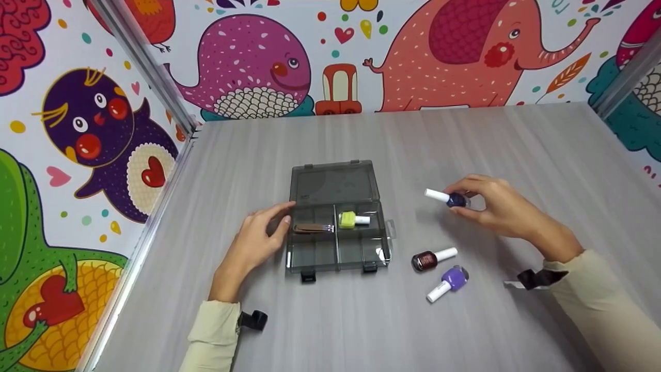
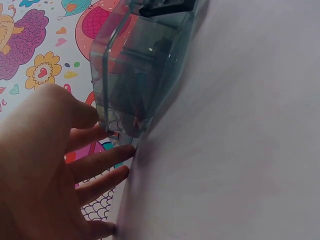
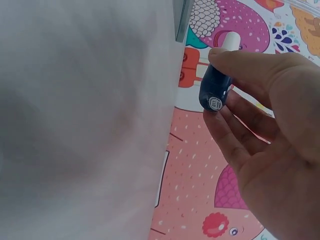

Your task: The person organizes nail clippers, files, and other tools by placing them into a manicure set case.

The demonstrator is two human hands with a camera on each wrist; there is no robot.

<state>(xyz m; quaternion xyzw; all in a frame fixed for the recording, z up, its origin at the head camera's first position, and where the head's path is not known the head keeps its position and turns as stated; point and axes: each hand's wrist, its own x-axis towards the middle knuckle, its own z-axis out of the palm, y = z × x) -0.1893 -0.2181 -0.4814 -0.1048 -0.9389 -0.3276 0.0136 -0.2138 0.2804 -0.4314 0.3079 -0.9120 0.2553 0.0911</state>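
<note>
Thumb and fingertips of my right hand [image 1: 498,204] pinch a dark blue nail polish bottle [image 1: 457,200] with a white cap, raised above the table; the right wrist view shows the same bottle [image 3: 215,87], base label visible. My left hand [image 1: 256,237] rests by the left side of a grey see-through compartment box [image 1: 313,258], its fingers fairly straight and fingertips at the box's edge [image 2: 125,95]. The lid [image 1: 335,183] lies folded back. Inside the back compartments are a nail clipper [image 1: 313,228] on the left and a yellow nail polish bottle [image 1: 348,220] on the right.
A dark red nail polish bottle [image 1: 425,261] and a purple one [image 1: 454,278] lie on the table right of the box. Partly hidden under my right wrist is a thin shiny object [image 1: 514,284]. Cartoon-printed walls [image 1: 351,51] border the grey table [image 1: 361,320].
</note>
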